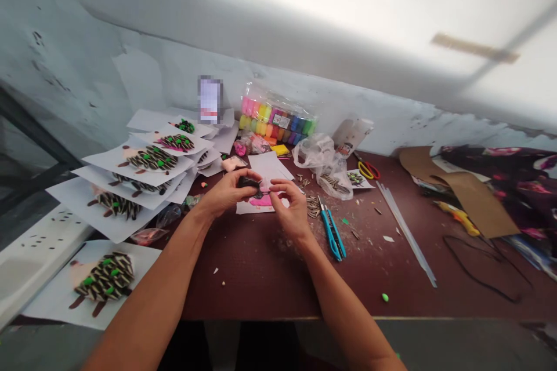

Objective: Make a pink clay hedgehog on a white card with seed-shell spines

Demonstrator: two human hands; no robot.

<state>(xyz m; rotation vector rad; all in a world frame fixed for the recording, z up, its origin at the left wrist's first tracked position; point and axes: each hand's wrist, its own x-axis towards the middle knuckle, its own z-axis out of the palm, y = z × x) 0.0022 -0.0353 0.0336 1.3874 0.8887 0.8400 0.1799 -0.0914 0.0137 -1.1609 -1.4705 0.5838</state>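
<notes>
Above the middle of the table, my left hand (228,190) is closed on a dark lump (249,184) that looks like black modelling clay in a clear wrapper. The fingers of my right hand (292,208) are pinched together close beside it, and what they hold is too small to make out. Under both hands lies a white sheet (243,207) bearing a flat pink clay shape (261,201), partly hidden by the fingers. Striped sunflower seeds (312,206) are heaped just right of my right hand.
Seed-covered hedgehog pictures (152,159) are stacked at left. A clay colour pack (278,122) leans on the wall, with a plastic bag (335,179) nearby. Right lie blue-handled scissors (333,232), red-yellow scissors (369,170), clear glue sticks (407,235) and a yellow glue gun (459,218).
</notes>
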